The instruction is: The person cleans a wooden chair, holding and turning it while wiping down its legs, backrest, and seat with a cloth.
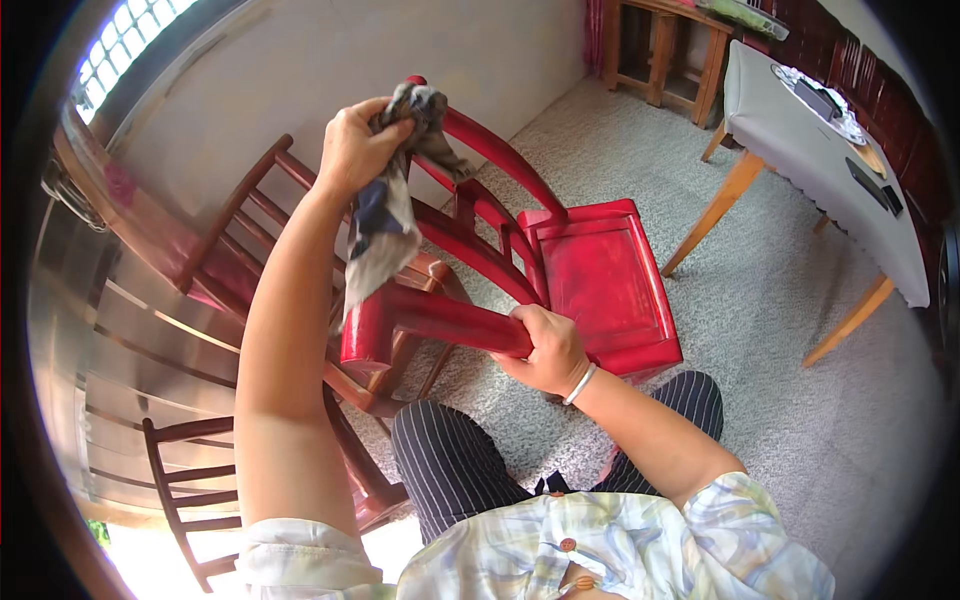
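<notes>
A red-painted wooden chair [604, 285] stands before me, its panelled seat beyond its back. My left hand [361, 146] pinches a crumpled, patterned grey cloth [386, 232] at the far upper end of the chair back. One end of the cloth hangs down towards the near end of the top rail, and it hides part of the frame. My right hand, with a pale bangle at the wrist, is wrapped around the near red post [457, 324] of the back; this right hand [546, 351] sits closer to me than the seat.
Brown wooden chairs [259, 199] crowd the left, by the wall and a metal door [172, 330]. To the right stands a grey-covered table [795, 112] with wooden legs, bearing a phone [866, 184] and a tray. A wooden stand [664, 52] is at the back.
</notes>
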Motion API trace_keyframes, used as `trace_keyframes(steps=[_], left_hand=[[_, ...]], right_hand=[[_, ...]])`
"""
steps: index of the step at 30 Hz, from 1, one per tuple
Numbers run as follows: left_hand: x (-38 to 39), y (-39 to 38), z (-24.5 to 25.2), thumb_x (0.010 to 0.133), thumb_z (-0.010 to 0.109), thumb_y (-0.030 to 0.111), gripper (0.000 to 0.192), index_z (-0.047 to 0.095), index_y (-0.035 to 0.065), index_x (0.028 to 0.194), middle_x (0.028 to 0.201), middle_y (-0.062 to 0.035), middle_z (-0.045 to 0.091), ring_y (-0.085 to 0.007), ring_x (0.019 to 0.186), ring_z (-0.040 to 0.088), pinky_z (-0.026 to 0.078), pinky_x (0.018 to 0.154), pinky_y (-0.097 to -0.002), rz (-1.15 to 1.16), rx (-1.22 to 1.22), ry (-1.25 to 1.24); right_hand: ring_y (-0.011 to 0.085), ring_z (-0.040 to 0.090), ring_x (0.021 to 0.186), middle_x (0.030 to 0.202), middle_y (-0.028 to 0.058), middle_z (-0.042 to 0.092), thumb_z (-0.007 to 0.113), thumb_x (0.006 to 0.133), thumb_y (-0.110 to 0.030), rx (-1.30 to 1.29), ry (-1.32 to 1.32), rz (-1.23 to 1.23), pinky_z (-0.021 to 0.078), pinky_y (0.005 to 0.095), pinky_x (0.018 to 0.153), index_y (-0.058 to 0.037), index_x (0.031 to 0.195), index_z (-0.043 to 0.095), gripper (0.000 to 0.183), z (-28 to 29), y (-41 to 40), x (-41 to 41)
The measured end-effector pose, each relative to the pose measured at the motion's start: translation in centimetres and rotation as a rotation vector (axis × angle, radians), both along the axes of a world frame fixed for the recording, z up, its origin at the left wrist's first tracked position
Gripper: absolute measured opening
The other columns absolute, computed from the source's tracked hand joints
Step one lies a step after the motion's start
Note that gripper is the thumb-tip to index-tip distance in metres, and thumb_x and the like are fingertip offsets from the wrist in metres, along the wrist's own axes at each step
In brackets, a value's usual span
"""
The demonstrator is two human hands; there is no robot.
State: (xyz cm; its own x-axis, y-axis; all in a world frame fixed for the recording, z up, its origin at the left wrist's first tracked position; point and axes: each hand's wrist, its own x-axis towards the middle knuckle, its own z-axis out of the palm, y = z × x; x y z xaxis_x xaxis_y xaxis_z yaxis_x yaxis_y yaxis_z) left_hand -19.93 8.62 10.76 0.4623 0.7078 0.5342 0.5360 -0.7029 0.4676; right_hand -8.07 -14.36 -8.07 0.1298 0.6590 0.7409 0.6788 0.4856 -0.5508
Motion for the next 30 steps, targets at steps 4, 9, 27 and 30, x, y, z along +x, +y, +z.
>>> trace_keyframes(steps=[4,9,27,30], left_hand=[[1.7,4.0,-0.5,0.072,0.070,0.027,0.036,0.067,0.0086,0.103,0.085,-0.0149,0.067,-0.0256,0.080,0.066,0.049,0.075,-0.0338,0.223,0.079,-0.070],[0.9,1.0,-0.2,0.072,0.071,0.026,0.035,0.068,0.0073,0.101,0.083,-0.0153,0.067,-0.0256,0.077,0.066,0.049,0.074,-0.0339,0.235,0.090,-0.032],[-1.3,-6.8,1.6,0.060,0.073,0.014,0.034,0.067,0.0006,0.091,0.078,-0.0168,0.063,-0.0282,0.074,0.063,0.049,0.071,-0.0339,-0.175,0.114,0.276],[0.1,-2.5,0.8,0.065,0.072,0.018,0.035,0.067,0.0028,0.095,0.079,-0.0166,0.065,-0.0276,0.075,0.064,0.050,0.073,-0.0340,-0.036,0.119,0.187]], right_hand=[[0.0340,0.061,0.064,0.074,0.0142,0.059,0.076,0.063,-0.020,-0.002,0.017,0.009,0.0491,0.0389,0.056,-0.0028,0.090,0.052,0.040,-0.1,0.1,-0.4],[0.0339,0.061,0.065,0.075,0.0143,0.059,0.076,0.064,-0.020,0.006,-0.013,-0.010,0.0494,0.0393,0.057,-0.0027,0.091,0.052,0.040,-0.3,0.0,-0.1],[0.0326,0.061,0.073,0.082,0.0130,0.059,0.074,0.064,-0.020,-0.071,0.004,0.003,0.0496,0.0410,0.064,-0.0025,0.094,0.052,0.041,-0.2,-0.3,-0.4],[0.0324,0.061,0.073,0.081,0.0131,0.059,0.074,0.064,-0.022,-0.068,0.003,-0.008,0.0495,0.0409,0.064,-0.0024,0.093,0.053,0.041,-0.6,-0.1,-0.5]])
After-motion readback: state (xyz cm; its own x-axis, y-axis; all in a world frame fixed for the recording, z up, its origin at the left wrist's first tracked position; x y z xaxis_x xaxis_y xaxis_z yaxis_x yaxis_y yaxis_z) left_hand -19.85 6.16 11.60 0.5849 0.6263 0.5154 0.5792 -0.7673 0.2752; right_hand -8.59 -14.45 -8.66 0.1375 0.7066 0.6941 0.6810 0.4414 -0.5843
